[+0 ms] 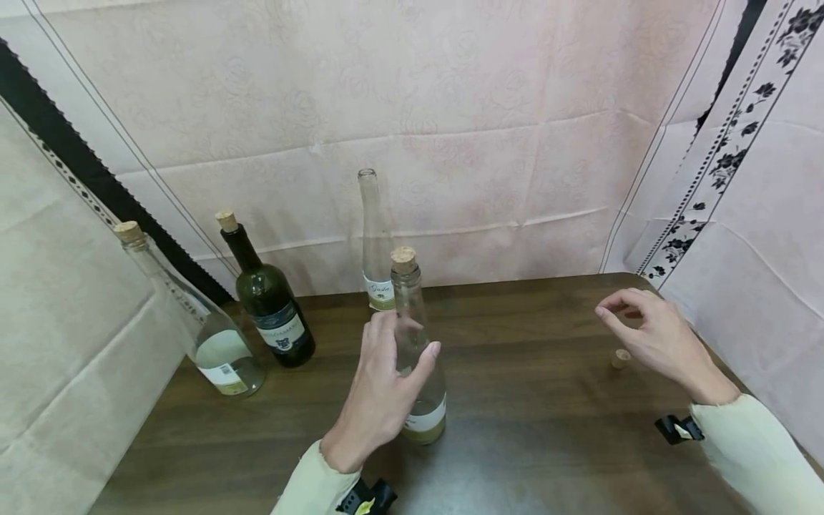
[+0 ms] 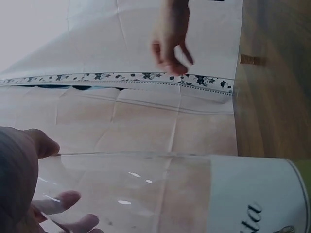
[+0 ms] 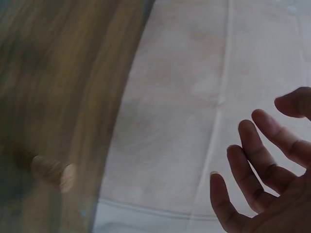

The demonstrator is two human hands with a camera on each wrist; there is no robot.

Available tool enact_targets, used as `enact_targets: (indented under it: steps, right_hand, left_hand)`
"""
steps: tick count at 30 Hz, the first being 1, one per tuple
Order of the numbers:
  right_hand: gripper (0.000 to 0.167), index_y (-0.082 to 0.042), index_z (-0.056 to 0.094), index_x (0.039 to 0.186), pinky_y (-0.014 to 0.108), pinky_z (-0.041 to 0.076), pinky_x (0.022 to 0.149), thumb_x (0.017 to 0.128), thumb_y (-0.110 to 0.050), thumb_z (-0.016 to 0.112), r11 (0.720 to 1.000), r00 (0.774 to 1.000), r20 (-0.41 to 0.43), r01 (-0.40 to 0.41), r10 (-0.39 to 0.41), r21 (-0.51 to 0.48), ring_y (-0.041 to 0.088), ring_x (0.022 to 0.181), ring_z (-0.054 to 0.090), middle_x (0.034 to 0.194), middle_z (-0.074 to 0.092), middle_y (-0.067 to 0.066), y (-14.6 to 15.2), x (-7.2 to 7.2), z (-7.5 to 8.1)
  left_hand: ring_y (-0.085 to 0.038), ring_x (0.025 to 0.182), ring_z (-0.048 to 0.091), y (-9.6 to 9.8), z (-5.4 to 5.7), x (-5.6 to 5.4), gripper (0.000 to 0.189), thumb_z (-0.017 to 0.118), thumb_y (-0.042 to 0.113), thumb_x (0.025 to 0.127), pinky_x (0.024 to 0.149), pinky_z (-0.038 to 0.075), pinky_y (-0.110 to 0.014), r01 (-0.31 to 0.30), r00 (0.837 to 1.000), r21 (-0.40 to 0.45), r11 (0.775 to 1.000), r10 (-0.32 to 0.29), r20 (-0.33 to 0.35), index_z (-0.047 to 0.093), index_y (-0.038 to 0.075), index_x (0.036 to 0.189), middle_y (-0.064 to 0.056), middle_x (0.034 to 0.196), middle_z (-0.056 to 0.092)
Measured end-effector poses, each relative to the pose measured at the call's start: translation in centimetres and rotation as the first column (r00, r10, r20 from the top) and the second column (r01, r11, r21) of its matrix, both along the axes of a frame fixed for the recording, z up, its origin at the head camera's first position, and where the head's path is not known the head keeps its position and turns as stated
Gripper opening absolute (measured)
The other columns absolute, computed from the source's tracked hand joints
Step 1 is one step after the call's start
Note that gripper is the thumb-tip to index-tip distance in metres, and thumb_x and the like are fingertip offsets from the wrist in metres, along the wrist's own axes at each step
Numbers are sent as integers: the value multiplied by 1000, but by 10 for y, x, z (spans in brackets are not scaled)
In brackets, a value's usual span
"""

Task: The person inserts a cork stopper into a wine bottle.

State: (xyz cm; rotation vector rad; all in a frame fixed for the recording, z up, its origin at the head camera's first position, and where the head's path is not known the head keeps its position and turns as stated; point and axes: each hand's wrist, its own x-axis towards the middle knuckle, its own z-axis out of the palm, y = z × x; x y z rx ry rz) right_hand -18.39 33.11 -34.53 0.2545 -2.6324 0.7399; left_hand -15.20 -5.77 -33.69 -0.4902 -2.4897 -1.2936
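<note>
A clear glass bottle [image 1: 428, 390] with a cork [image 1: 404, 259] in its neck stands upright on the table. My left hand [image 1: 380, 390] holds it around its upper part, the thumb in front on the near side and fingers behind. In the left wrist view those fingers show through the glass of the bottle [image 2: 189, 194], above its white label. My right hand [image 1: 650, 336] hovers at the right with its fingers loosely bent and nothing between them. Below that hand a loose cork [image 1: 621, 358] lies on the table; it also appears as a small cork [image 3: 53, 173] in the right wrist view.
Behind the held bottle stands a clear bottle [image 1: 375, 236] with an uncorked mouth. Farther left are a dark green corked bottle [image 1: 267, 293] and a clear corked bottle [image 1: 222, 350]. Pale cloth [image 1: 450, 129] walls surround the wooden table [image 1: 528, 443] at the back and sides.
</note>
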Motion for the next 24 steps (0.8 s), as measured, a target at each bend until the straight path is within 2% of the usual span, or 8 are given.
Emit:
enact_targets:
  steps: [4,6,12,19,24]
  right_hand:
    - [21,-13,71,107,51,49,84,102,-31,61,1000,998,61,-6,4,28,41,104,66,113,70,16,12,-7,-11]
    - [22,-13,71,107,54,50,83,102,-32,61,999,996,92,-1,-3,38,40,102,67,111,72,16,18,-9,-16]
    - [27,-10,71,112,54,53,77,102,-33,61,998,981,191,-2,-10,65,39,97,70,112,73,19,33,-14,-28]
    - [34,-1,69,115,61,51,85,101,-31,63,996,978,208,-4,-14,87,49,104,66,116,71,27,49,-20,-44]
    - [39,2,69,116,59,52,85,99,-33,67,994,974,225,-9,-16,111,46,104,68,114,72,27,59,-24,-54]
  left_hand:
    - [-16,125,39,-7,4,-2,38,62,47,99,102,43,-44,-9,1000,-32,999,10,26,55,19,124,6,133,45]
    - [-17,125,38,-11,6,-4,40,61,49,99,102,42,-44,-6,999,-45,999,8,35,55,19,125,5,134,45]
    - [-19,125,38,-21,10,-11,41,60,49,100,104,42,-44,-7,998,-59,998,11,57,55,19,127,3,136,44]
    - [-21,127,37,-34,13,-22,53,57,57,99,108,42,-51,-21,990,-79,997,32,140,48,18,135,0,138,43]
    - [-23,126,37,-44,13,-30,53,59,55,99,108,41,-52,-37,989,-104,994,52,141,49,18,136,-2,138,45]
